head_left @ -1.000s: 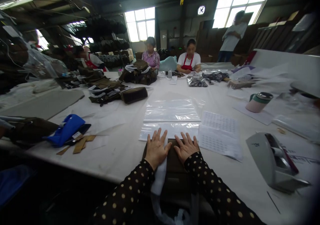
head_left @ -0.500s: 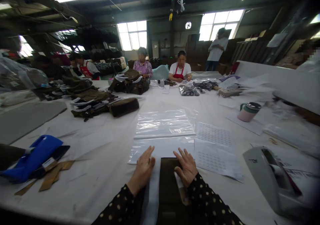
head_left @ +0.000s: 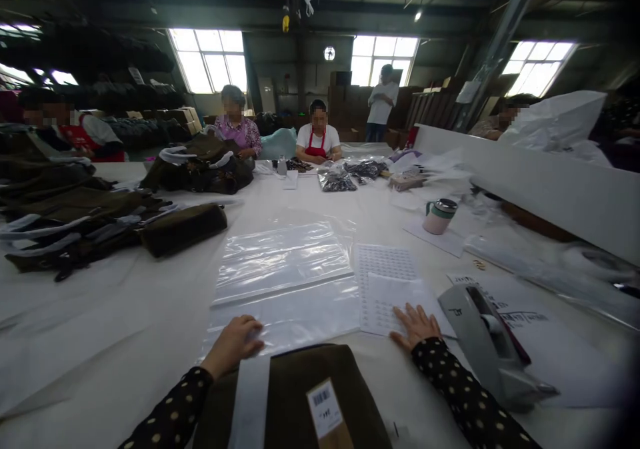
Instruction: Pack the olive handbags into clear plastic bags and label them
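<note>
Along the left edge of the table [head_left: 115, 342] lie heaps of dark olive bags with white straps [head_left: 75, 226]; the blue item that lay near that edge a second ago is now out of frame, since the view has swung right.

The left hand [head_left: 235, 344] has come off the olive folded bag [head_left: 295, 396] and now rests with curled fingers on the near edge of the clear plastic bags [head_left: 285, 282]. Whether it pinches the film or only presses it I cannot tell. The folded bag sits at the near edge between both polka-dot sleeves, a barcode tag [head_left: 324, 406] now showing on top; its lower part is cut off by the frame. Both hands pressed flat on it a second ago, so the pressing looks done and the work seems to have turned to the packing items.

The right hand [head_left: 415, 322] has moved out to the printed sticker sheets [head_left: 387, 282], fingers spread flat, holding nothing. The print is too small to read.

Just right stands a grey tape dispenser [head_left: 487, 346]. Toward the far right edge, a mug [head_left: 439, 216] and loose plastic are blurred.
</note>
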### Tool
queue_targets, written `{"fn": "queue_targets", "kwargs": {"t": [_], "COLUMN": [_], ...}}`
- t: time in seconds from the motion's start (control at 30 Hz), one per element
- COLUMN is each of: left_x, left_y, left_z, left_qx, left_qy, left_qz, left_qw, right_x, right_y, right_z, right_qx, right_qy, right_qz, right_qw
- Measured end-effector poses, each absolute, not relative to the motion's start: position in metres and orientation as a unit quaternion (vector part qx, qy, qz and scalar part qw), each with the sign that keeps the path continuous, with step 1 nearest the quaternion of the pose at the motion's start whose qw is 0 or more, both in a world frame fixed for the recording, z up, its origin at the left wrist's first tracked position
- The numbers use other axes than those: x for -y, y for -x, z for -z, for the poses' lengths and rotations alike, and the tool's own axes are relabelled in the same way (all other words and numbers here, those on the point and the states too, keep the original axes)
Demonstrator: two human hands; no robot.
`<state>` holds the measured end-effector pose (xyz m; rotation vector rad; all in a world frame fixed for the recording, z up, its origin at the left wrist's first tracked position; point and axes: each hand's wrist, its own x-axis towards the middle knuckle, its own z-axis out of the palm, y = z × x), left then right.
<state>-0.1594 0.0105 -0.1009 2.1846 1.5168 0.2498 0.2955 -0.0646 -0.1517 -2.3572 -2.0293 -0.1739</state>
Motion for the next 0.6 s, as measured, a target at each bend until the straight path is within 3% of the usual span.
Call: {"fn": "queue_targets", "kwargs": {"t": [0.17, 0.33, 0.5, 0.6], "left_x": [-0.019, -0.036, -0.053, -0.05], "left_y": [0.153, 0.149, 0.151, 0.156], "left_z": [0.104, 0.099, 0.085, 0.075], "left_qx": [-0.573, -0.533, -0.539, -0.551], "left_qy": [-0.793, -0.808, -0.781, -0.77], "left_qz": [-0.035, -0.01, -0.003, -0.019], "left_qw": [0.203, 0.25, 0.317, 0.322], "right_x": [0.05, 0.022, -0.017, -0.026], "right_y": [-0.254, -0.174, -0.122, -0.114], "right_z": [0.133, 0.11, 0.093, 0.083], "right_qx": [0.739, 0.802, 0.859, 0.852], "right_qy": [0.668, 0.54, 0.476, 0.489], "right_qz": [0.015, -0.128, -0.188, -0.188], "right_qw": [0.085, 0.221, 0.031, -0.003]}}
